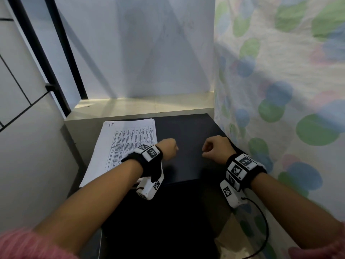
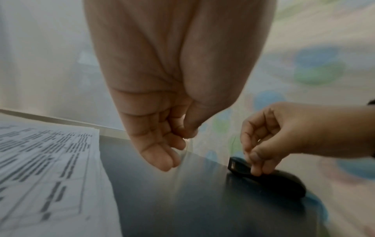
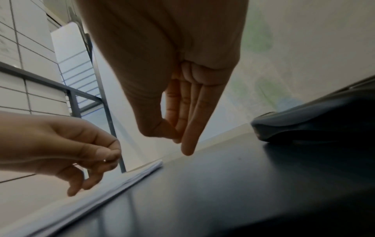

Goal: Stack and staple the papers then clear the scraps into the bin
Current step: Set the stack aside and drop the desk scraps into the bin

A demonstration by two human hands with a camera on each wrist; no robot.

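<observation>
A stack of printed papers (image 1: 128, 144) lies on the left part of the black table (image 1: 186, 131), its edges squared (image 3: 101, 189). Just right of the papers hovers my left hand (image 1: 176, 148). Its thumb and forefinger pinch a tiny glinting metal bit (image 3: 104, 160). My right hand (image 1: 204, 150) hangs low over the table's right side with the thumb pressed against the fingers (image 3: 178, 137); nothing shows between them. A black stapler (image 2: 274, 178) lies on the table by the curtain, behind that hand and apart from it (image 3: 314, 120). The head view hides the stapler.
A dotted curtain (image 1: 280, 90) hangs close along the table's right edge. A pale ledge (image 1: 141, 105) and a white wall stand behind the table. A tiled wall with a black frame (image 1: 56, 75) is at the left. Bare dark tabletop lies between my hands.
</observation>
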